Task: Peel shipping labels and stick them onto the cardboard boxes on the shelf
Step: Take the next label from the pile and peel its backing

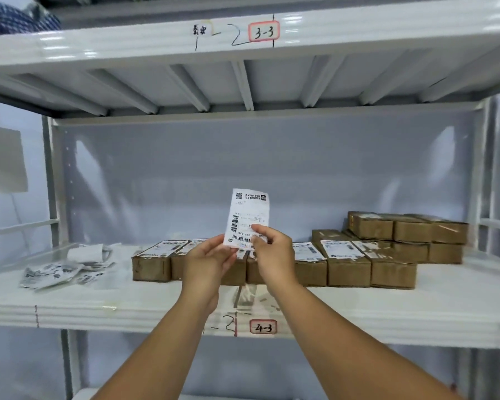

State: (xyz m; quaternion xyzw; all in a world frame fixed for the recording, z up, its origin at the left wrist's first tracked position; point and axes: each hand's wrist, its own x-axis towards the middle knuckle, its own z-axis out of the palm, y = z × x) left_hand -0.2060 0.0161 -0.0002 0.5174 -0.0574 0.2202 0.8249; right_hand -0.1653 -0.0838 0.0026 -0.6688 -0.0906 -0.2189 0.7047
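A white shipping label point(247, 212) with barcodes stands upright in front of me, above the shelf. My left hand point(208, 262) pinches its lower left corner and my right hand point(273, 252) pinches its lower right edge. Behind my hands a row of brown cardboard boxes point(348, 268) lies on the white shelf point(416, 307), several of them with labels on top. Further unlabelled boxes point(410, 228) are stacked at the right back.
A pile of crumpled label backings point(62, 269) lies on the shelf's left part. The shelf front bears a "4-3" tag point(263, 327); the shelf above carries a "3-3" tag point(263, 31). Metal uprights point(51, 180) frame both sides.
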